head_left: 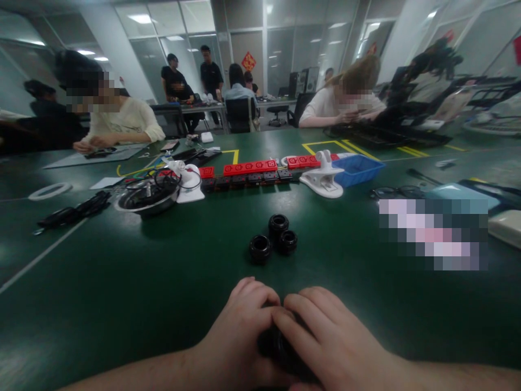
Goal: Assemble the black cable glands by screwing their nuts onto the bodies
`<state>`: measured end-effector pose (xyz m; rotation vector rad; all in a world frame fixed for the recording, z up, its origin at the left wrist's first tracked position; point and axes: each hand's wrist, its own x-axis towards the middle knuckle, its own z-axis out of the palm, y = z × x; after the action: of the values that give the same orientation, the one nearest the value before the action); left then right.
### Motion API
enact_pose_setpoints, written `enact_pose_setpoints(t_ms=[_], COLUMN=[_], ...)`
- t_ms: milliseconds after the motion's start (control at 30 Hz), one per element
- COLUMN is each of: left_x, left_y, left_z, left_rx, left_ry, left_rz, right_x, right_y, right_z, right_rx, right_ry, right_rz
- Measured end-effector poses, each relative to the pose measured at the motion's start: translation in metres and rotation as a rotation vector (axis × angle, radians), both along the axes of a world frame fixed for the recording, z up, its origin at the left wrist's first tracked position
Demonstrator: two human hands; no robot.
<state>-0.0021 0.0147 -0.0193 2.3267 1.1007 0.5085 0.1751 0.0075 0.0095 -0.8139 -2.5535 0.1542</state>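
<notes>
A black round fitting (pixel 280 343) sits between my two hands near the front of the green table, mostly covered by the fingers. My left hand (pixel 240 331) is closed around its left side. From the right, my right hand (pixel 329 331) curls over it, with the index finger and thumb side against the black surface. Beyond the hands stand several black hollow fittings in a tight cluster: a rear one (pixel 279 223), a left one (pixel 260 248) and a right one (pixel 288 241). Their open round tops face up.
Across the table run red socket strips (pixel 250 167) and black socket modules (pixel 258 178). A metal bowl (pixel 148 203) of black parts stands left, white clamp stands (pixel 323 179) and a blue bin (pixel 358 169) right. Glasses (pixel 396 192) lie farther right. Co-workers (pixel 120 114) sit opposite.
</notes>
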Motion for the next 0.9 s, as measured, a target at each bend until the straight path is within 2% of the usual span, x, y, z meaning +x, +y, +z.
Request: enact_pose_setpoints(t_ms=[300, 533, 700, 900], left_x=[0.001, 0.002, 0.001, 0.002], left_y=[0.003, 0.001, -0.003, -0.008], left_z=[-0.006, 0.000, 0.005, 0.008], left_rx=[0.010, 0.020, 0.049, 0.156], left_ry=[0.001, 0.001, 0.010, 0.014], left_rz=[-0.001, -0.011, 0.021, 0.039], right_x=[0.006, 0.009, 0.002, -0.005], right_y=[0.001, -0.005, -0.017, -0.028], right_z=[-0.003, 0.005, 0.012, 0.022], right_rx=[-0.029, -0.056, 0.001, 0.004], right_ry=[0.053, 0.109, 0.053, -0.080], right_rz=[0.053, 0.064, -0.026, -0.095])
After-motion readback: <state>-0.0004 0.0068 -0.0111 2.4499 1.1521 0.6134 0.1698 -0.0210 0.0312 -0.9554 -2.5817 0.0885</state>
